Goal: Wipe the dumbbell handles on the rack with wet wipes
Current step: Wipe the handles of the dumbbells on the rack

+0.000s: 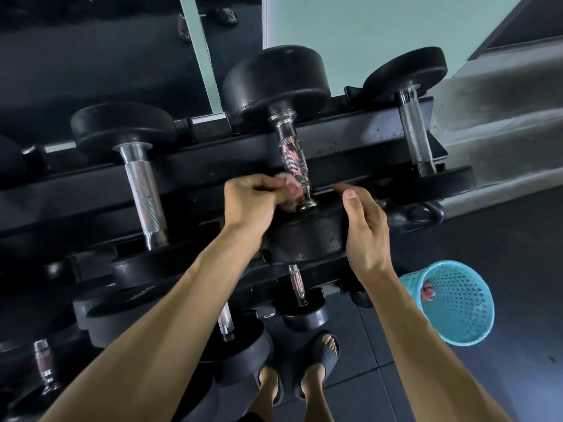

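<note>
A black dumbbell lies across the top tier of the black rack. Its chrome knurled handle carries reddish rust patches. My left hand is closed on a crumpled pale wet wipe, pressed against the near end of that handle. Just right of the handle, my right hand hovers by the dumbbell's near head with fingers apart, holding nothing. Other dumbbells rest on the same tier, one with a chrome handle to the left and one with a handle to the right.
A turquoise mesh bin stands on the dark floor at the right, a used reddish wipe inside. Lower rack tiers hold more dumbbells. My feet in dark sandals stand close to the rack. A mirror and a pale wall are behind.
</note>
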A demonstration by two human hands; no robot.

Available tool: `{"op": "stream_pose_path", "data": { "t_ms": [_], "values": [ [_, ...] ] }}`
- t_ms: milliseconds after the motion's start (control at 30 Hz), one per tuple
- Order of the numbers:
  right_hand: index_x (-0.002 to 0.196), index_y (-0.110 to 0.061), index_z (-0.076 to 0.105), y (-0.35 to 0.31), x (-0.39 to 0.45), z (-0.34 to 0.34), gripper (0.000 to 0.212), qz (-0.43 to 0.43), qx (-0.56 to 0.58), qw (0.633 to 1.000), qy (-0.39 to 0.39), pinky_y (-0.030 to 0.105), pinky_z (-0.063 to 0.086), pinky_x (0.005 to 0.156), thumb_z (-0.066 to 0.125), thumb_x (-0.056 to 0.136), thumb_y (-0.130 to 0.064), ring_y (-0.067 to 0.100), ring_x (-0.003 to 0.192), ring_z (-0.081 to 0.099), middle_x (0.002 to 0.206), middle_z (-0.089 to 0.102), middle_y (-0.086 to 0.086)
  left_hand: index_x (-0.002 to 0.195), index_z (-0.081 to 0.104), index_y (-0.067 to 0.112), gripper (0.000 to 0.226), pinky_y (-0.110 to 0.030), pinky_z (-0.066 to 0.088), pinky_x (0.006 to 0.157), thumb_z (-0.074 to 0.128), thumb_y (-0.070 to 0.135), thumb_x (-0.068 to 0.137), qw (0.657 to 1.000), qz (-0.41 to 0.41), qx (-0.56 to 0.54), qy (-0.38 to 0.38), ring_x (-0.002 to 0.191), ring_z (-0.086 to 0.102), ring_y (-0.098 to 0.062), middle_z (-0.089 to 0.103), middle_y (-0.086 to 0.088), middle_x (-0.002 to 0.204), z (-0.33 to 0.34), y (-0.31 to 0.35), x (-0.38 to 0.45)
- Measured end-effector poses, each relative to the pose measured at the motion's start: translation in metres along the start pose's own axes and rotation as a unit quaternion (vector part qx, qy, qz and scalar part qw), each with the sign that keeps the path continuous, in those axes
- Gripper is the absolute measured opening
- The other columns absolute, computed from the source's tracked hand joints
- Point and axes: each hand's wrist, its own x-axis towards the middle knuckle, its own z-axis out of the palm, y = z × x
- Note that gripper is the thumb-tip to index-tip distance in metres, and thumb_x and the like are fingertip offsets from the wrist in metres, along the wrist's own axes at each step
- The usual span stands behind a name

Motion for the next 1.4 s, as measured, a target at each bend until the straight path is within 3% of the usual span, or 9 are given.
{"op": "stream_pose_path", "data": {
  "t_ms": [133, 333, 567, 700, 800, 1000, 1133, 1300, 1400],
  "values": [
    [0.112, -0.025, 0.069, 0.001, 0.000, -0.001, 0.040, -0.011, 0.004, 1.000, -0.002, 0.008, 0.039, 0.087, 0.040, 0.094, -0.046, -0.005, 0.106, 0.057, 0.114, 0.067, -0.008, 0.074, 0.068, 0.011, 0.019, -0.034, 0.060, 0.084, 0.082, -0.003, 0.075, 0.997, 0.027, -0.045, 0.058, 0.072, 0.075, -0.018, 0.074, -0.002, 0.069, 0.004, 0.016, 0.019],
    [0.110, -0.025, 0.068, 0.002, 0.000, 0.000, 0.039, -0.007, 0.011, 1.000, 0.000, 0.004, 0.037, 0.085, 0.041, 0.093, -0.047, -0.006, 0.106, 0.056, 0.114, 0.067, -0.007, 0.067, 0.068, 0.015, 0.021, -0.024, 0.055, 0.069, 0.085, 0.003, 0.071, 0.999, -0.028, 0.034, 0.016, 0.054, 0.067, -0.007, 0.070, 0.005, 0.057, 0.000, -0.008, -0.004],
    [0.110, -0.030, 0.065, 0.004, 0.001, -0.001, 0.044, -0.029, 0.018, 0.999, -0.012, 0.018, 0.043, 0.091, 0.038, 0.090, -0.058, -0.001, 0.107, 0.058, 0.113, 0.067, -0.008, 0.081, 0.070, 0.002, 0.008, -0.030, 0.061, 0.081, 0.075, -0.004, 0.083, 0.986, 0.042, -0.129, 0.095, 0.062, 0.069, -0.010, 0.071, -0.004, 0.065, 0.019, 0.022, 0.017],
    [0.108, -0.029, 0.066, 0.005, 0.001, -0.001, 0.035, -0.017, 0.028, 0.999, -0.015, 0.013, 0.041, 0.088, 0.042, 0.094, -0.049, -0.001, 0.105, 0.058, 0.113, 0.067, -0.006, 0.080, 0.074, 0.011, 0.008, -0.019, 0.056, 0.076, 0.082, 0.008, 0.079, 0.997, 0.025, -0.029, 0.062, 0.058, 0.067, -0.008, 0.071, 0.001, 0.060, 0.010, 0.003, -0.003],
    [0.109, -0.027, 0.068, 0.005, 0.001, -0.001, 0.043, -0.024, 0.032, 0.999, -0.013, 0.011, 0.041, 0.086, 0.041, 0.091, -0.055, -0.002, 0.102, 0.058, 0.110, 0.067, -0.006, 0.076, 0.075, 0.011, 0.008, -0.022, 0.054, 0.072, 0.080, 0.008, 0.080, 0.999, 0.028, -0.019, 0.035, 0.052, 0.062, -0.007, 0.069, 0.000, 0.058, 0.010, 0.006, -0.010],
    [0.106, -0.030, 0.067, 0.005, 0.003, -0.003, 0.032, -0.024, 0.033, 0.999, -0.027, 0.003, 0.038, 0.082, 0.041, 0.094, -0.046, -0.009, 0.098, 0.057, 0.110, 0.066, -0.008, 0.069, 0.064, 0.005, 0.021, -0.023, 0.059, 0.066, 0.073, -0.008, 0.083, 0.961, 0.006, -0.240, 0.140, 0.050, 0.066, -0.007, 0.067, -0.001, 0.052, 0.033, 0.040, 0.023],
    [0.104, -0.030, 0.066, 0.005, 0.001, -0.004, 0.031, -0.026, 0.035, 0.999, -0.024, 0.003, 0.037, 0.079, 0.042, 0.094, -0.046, -0.009, 0.096, 0.056, 0.106, 0.065, -0.007, 0.079, 0.071, 0.010, 0.012, -0.020, 0.059, 0.068, 0.081, 0.015, 0.081, 0.987, -0.023, -0.114, 0.113, 0.061, 0.068, -0.004, 0.071, 0.002, 0.064, 0.025, 0.022, 0.004],
    [0.106, -0.024, 0.068, 0.008, 0.003, -0.003, 0.048, -0.035, 0.046, 0.998, -0.028, 0.007, 0.039, 0.084, 0.039, 0.088, -0.058, -0.002, 0.101, 0.058, 0.107, 0.066, -0.005, 0.081, 0.072, 0.021, 0.021, -0.030, 0.057, 0.090, 0.080, 0.002, 0.080, 0.996, 0.027, -0.033, 0.077, 0.068, 0.071, -0.004, 0.074, 0.010, 0.068, 0.014, 0.014, 0.004],
    [0.107, -0.023, 0.069, 0.009, 0.003, -0.003, 0.050, -0.034, 0.049, 0.998, -0.032, 0.010, 0.041, 0.087, 0.039, 0.088, -0.059, 0.002, 0.103, 0.059, 0.107, 0.067, -0.005, 0.074, 0.072, 0.016, 0.015, -0.031, 0.058, 0.087, 0.082, 0.007, 0.079, 0.990, 0.041, -0.070, 0.111, 0.066, 0.070, -0.006, 0.072, 0.007, 0.064, 0.020, 0.020, 0.014]
  ]
}}
